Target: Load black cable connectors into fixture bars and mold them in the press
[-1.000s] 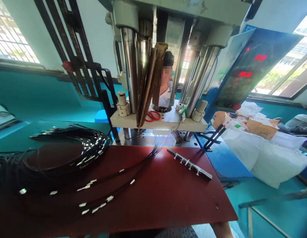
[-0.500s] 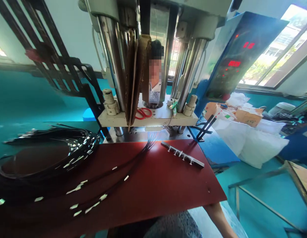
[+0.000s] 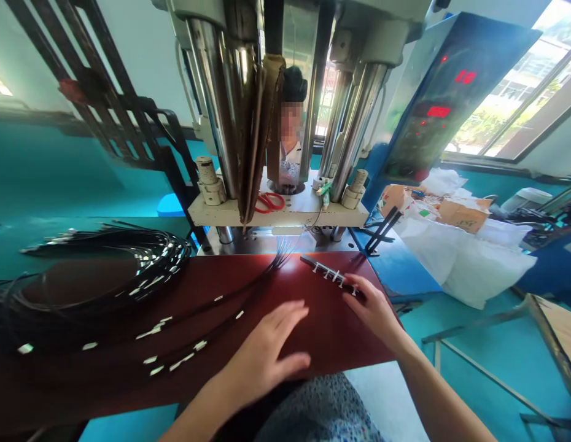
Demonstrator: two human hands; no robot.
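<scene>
My left hand lies flat and open on the dark red table top, fingers stretched toward the machine, holding nothing. My right hand reaches over the near end of a grey metal bar with small white parts and its fingers curl onto it. A few black cables with white tags run from under the press across the table, just left of my left hand.
A large coil of black cables fills the table's left. Red scissors lie on the press plate. A control panel with red digits stands at right, above white bags and boxes. A person sits behind the machine.
Both hands have come into view from below: the left now lies on the table and the right has reached the grey bar. The view shifted slightly.
</scene>
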